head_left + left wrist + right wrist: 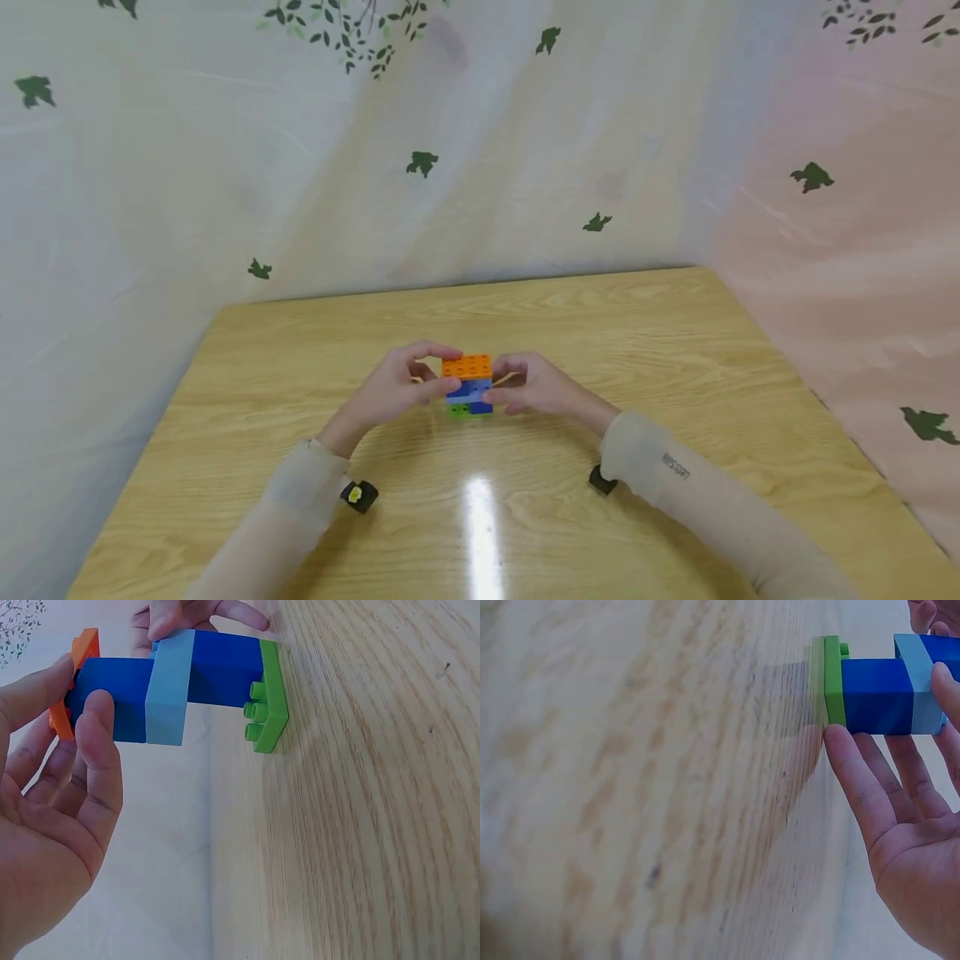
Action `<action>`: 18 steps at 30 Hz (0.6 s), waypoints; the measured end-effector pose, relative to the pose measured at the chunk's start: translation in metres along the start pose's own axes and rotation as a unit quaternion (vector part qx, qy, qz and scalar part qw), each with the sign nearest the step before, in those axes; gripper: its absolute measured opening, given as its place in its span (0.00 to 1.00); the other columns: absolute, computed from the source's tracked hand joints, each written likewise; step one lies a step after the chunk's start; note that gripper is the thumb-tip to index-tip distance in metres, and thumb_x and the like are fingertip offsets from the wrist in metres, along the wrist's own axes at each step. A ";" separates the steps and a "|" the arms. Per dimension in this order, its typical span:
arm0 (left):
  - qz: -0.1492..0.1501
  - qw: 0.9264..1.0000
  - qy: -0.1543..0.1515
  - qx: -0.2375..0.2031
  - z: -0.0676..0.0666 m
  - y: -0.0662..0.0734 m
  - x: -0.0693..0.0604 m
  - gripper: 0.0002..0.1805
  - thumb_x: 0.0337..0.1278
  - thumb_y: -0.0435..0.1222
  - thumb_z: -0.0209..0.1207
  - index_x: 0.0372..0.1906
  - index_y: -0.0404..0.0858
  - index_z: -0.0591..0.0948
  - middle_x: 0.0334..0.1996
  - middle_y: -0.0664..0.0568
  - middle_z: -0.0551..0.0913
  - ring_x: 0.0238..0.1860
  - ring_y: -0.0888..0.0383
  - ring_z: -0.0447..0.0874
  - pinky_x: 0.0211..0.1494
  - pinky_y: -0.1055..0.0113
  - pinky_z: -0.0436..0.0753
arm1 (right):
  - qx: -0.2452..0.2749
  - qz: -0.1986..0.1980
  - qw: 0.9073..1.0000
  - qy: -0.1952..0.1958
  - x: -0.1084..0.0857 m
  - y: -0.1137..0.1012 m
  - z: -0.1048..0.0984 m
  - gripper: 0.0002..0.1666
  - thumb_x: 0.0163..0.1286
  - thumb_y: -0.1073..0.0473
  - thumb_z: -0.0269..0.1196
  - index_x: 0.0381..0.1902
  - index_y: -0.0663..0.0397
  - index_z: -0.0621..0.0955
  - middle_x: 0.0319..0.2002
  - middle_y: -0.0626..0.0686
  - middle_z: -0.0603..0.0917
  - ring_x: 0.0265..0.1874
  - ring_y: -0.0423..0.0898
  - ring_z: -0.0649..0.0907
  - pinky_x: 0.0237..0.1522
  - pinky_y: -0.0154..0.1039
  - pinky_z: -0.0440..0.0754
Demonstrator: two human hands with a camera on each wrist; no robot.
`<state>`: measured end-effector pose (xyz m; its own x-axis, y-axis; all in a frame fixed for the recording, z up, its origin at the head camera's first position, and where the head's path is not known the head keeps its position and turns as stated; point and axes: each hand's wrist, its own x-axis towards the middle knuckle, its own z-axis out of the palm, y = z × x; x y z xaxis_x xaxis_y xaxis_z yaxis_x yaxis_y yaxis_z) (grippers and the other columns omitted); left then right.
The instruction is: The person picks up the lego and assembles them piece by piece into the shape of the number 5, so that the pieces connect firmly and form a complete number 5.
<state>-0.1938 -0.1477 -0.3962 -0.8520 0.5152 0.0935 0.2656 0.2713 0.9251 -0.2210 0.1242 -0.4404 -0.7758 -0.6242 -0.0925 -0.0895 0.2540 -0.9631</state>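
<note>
A block stack [480,386] stands upright on the wooden table. From the bottom it has a green plate [275,705], a dark blue brick [877,696], a light blue brick [169,697], another dark blue brick [127,690] and an orange plate [468,367]. My left hand [393,387] pinches the stack's top from the left, its fingertips on the orange plate and upper dark blue brick. From the right, my right hand [540,386] grips the stack, thumb on the light blue brick. In the right wrist view one fingertip [837,735] is at the green plate's edge.
The wooden table [480,317] meets a pale curtain [480,208] with green leaf prints at its back edge. Small black devices are at my left sleeve [360,497] and right sleeve [602,480].
</note>
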 end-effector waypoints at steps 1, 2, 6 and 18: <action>-0.001 1.000 0.001 0.000 0.000 0.000 0.000 0.21 0.65 0.37 0.68 0.61 0.43 0.82 0.58 0.52 0.81 0.35 0.30 0.80 0.32 0.62 0.82 | 0.001 0.001 1.000 0.000 0.000 0.000 0.000 0.18 0.69 0.54 0.71 0.53 0.54 0.83 0.51 0.57 0.82 0.45 0.53 0.87 0.41 0.50 0.88; -0.003 1.000 0.002 0.000 0.001 -0.001 0.001 0.21 0.65 0.38 0.68 0.61 0.44 0.82 0.58 0.52 0.81 0.35 0.30 0.80 0.32 0.61 0.82 | 0.001 0.001 1.000 0.000 0.000 0.001 0.000 0.18 0.68 0.54 0.71 0.53 0.54 0.83 0.51 0.57 0.82 0.45 0.53 0.87 0.41 0.50 0.88; -0.006 1.000 0.008 0.001 0.001 -0.001 0.001 0.21 0.64 0.38 0.68 0.60 0.44 0.83 0.58 0.53 0.81 0.35 0.30 0.80 0.32 0.62 0.82 | 0.004 -0.002 1.000 -0.001 0.000 0.002 -0.001 0.19 0.68 0.54 0.71 0.53 0.55 0.83 0.51 0.58 0.81 0.45 0.54 0.87 0.41 0.50 0.88; -0.014 0.999 0.023 0.016 0.002 -0.001 0.001 0.20 0.61 0.40 0.70 0.58 0.46 0.85 0.55 0.54 0.84 0.26 0.39 0.78 0.27 0.69 0.77 | 0.012 -0.012 1.000 -0.004 0.001 0.005 -0.001 0.18 0.69 0.56 0.71 0.53 0.55 0.83 0.51 0.58 0.82 0.45 0.55 0.87 0.41 0.52 0.88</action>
<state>-0.1941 -0.1463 -0.3981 -0.8792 0.4687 0.0858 0.2555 0.3117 0.9152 -0.2231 0.1253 -0.4450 -0.7683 -0.6360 -0.0718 -0.0929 0.2217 -0.9707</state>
